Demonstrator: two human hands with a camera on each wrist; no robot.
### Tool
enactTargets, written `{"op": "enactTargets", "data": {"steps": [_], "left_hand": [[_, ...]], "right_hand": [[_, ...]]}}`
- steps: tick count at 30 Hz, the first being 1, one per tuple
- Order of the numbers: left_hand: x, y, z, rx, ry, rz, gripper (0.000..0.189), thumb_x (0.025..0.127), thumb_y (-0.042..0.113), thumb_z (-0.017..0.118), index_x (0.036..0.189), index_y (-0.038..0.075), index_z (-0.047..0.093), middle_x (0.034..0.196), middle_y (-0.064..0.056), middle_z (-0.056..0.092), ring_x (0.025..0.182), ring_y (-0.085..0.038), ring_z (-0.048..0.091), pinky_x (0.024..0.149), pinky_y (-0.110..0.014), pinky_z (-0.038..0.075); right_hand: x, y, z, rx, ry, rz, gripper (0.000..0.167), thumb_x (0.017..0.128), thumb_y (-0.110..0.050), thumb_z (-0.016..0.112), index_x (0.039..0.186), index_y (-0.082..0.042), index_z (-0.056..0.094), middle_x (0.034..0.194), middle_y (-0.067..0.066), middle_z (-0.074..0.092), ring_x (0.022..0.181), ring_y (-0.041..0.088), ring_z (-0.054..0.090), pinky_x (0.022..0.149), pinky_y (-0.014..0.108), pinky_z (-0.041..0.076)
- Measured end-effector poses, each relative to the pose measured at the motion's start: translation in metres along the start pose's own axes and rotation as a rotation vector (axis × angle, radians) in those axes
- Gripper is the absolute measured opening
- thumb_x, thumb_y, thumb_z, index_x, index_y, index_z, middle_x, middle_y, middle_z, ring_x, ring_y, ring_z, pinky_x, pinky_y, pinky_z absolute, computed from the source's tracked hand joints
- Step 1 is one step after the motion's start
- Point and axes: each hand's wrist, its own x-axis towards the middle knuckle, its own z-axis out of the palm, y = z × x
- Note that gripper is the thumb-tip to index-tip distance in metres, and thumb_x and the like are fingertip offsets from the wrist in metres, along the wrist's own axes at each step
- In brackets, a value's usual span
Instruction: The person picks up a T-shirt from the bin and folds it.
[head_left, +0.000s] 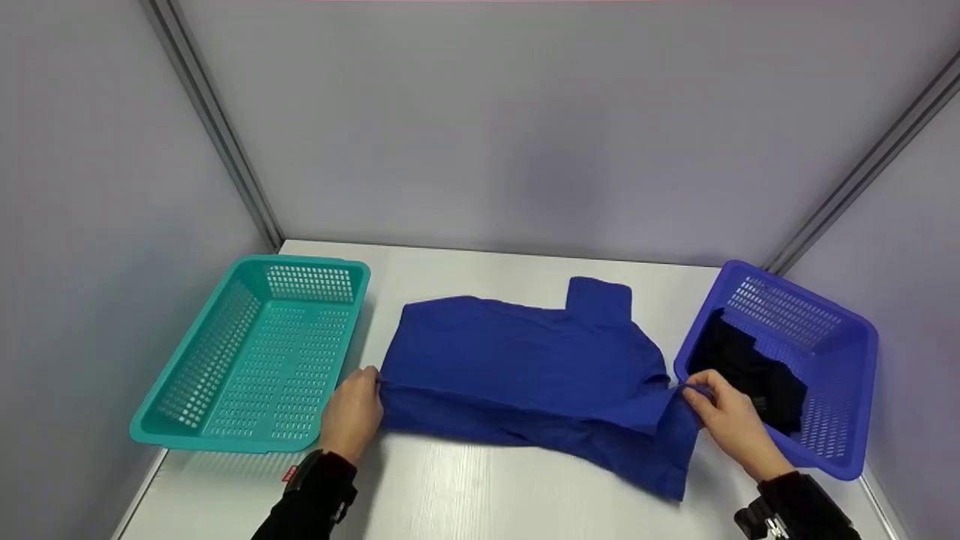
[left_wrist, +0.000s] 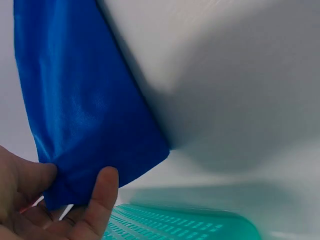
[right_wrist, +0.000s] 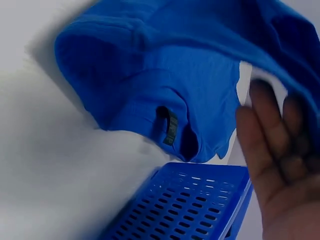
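Observation:
A blue T-shirt (head_left: 517, 352) lies across the white table, its near side partly lifted in a fold between both hands. One sleeve (head_left: 598, 298) points toward the back wall. At the hem end, my left hand (head_left: 351, 414) pinches the cloth between thumb and fingers; the left wrist view shows the blue fabric (left_wrist: 90, 110) hanging from that grip. My right hand (head_left: 731, 420) pinches the fold near the collar end. In the right wrist view a dark neck label (right_wrist: 170, 127) shows inside the collar, and the right fingertips are partly hidden behind the cloth.
Left of the shirt stands a teal perforated basket (head_left: 352, 315) with nothing visible in it. On the right, a blue-purple basket (head_left: 844, 375) holds black cloth (head_left: 750, 367). Grey panels (head_left: 525, 135) enclose the white table (head_left: 450, 495) at the back and sides.

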Motion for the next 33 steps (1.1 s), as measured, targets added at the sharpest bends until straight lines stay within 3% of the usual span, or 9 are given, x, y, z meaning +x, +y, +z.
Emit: {"op": "enactTargets", "data": {"steps": [5,10,13,16,20,24,26,30,33], "left_hand": [[0.012,0.0,0.005,0.037,-0.011,-0.024,0.006,0.092,-0.006,0.06,0.086,-0.002,0.061,0.081,-0.019,0.062,0.078,-0.045,0.067,0.065,-0.057,0.053],[0.02,-0.001,0.01,0.069,-0.004,-0.021,0.004,0.09,-0.006,0.059,0.088,-0.004,0.063,0.087,-0.022,0.063,0.083,-0.045,0.065,0.069,-0.058,0.054],[0.022,-0.001,0.015,0.097,0.012,-0.024,0.006,0.091,-0.006,0.059,0.092,-0.005,0.065,0.097,-0.024,0.06,0.09,-0.046,0.061,0.069,-0.059,0.054],[0.024,0.0,0.019,0.122,0.034,-0.031,0.01,0.092,-0.007,0.06,0.097,-0.004,0.068,0.105,-0.026,0.053,0.095,-0.047,0.056,0.067,-0.058,0.055],[0.027,0.002,0.024,0.122,0.042,-0.069,0.011,0.093,-0.006,0.058,0.098,-0.002,0.067,0.098,-0.026,0.054,0.087,-0.049,0.061,0.062,-0.059,0.054],[0.025,0.005,0.028,0.106,0.0,-0.095,0.018,0.094,-0.004,0.056,0.112,0.0,0.06,0.095,-0.023,0.063,0.08,-0.047,0.066,0.059,-0.06,0.053],[0.021,0.007,0.03,0.11,-0.01,-0.064,0.023,0.094,-0.003,0.057,0.116,0.0,0.057,0.098,-0.023,0.064,0.082,-0.046,0.066,0.059,-0.06,0.053],[0.008,0.008,0.036,0.149,-0.023,0.102,0.018,0.088,-0.002,0.065,0.106,-0.001,0.061,0.093,-0.019,0.063,0.08,-0.04,0.063,0.06,-0.054,0.053],[-0.003,0.007,0.037,0.161,-0.114,0.206,0.018,0.088,0.001,0.071,0.104,-0.001,0.065,0.097,-0.017,0.062,0.085,-0.038,0.063,0.065,-0.051,0.055]], "right_hand": [[0.011,-0.004,0.009,-0.237,0.242,-0.183,0.006,0.097,-0.006,0.067,0.103,-0.004,0.064,0.086,0.011,0.069,0.071,0.022,0.059,0.064,0.036,0.048],[0.026,-0.011,0.018,-0.316,0.388,-0.317,0.008,0.091,0.001,0.072,0.096,0.0,0.067,0.091,0.014,0.064,0.08,0.03,0.061,0.07,0.048,0.048],[0.033,-0.016,0.022,-0.356,0.434,-0.344,0.007,0.089,0.001,0.074,0.093,0.001,0.069,0.088,0.014,0.054,0.081,0.032,0.055,0.071,0.047,0.044],[0.037,-0.02,0.026,-0.381,0.459,-0.338,0.006,0.089,-0.002,0.076,0.092,-0.001,0.072,0.085,0.017,0.062,0.076,0.035,0.06,0.066,0.05,0.047],[0.039,-0.025,0.032,-0.367,0.484,-0.278,0.006,0.093,-0.008,0.072,0.098,-0.004,0.072,0.078,0.019,0.072,0.062,0.039,0.067,0.056,0.059,0.049],[0.038,-0.025,0.043,-0.304,0.481,-0.279,0.021,0.096,-0.005,0.066,0.117,-0.004,0.067,0.08,0.02,0.073,0.061,0.041,0.067,0.055,0.06,0.049],[0.033,-0.023,0.05,-0.296,0.443,-0.32,0.029,0.095,-0.002,0.064,0.124,-0.004,0.064,0.081,0.018,0.073,0.06,0.038,0.067,0.053,0.056,0.049],[0.018,-0.015,0.067,-0.384,0.308,-0.389,0.026,0.091,0.001,0.067,0.115,-0.007,0.069,0.069,0.01,0.067,0.05,0.021,0.055,0.046,0.041,0.042],[0.007,-0.001,0.08,-0.469,0.151,-0.416,0.018,0.088,0.001,0.07,0.102,-0.01,0.072,0.073,0.005,0.069,0.057,0.018,0.059,0.051,0.039,0.048]]}}
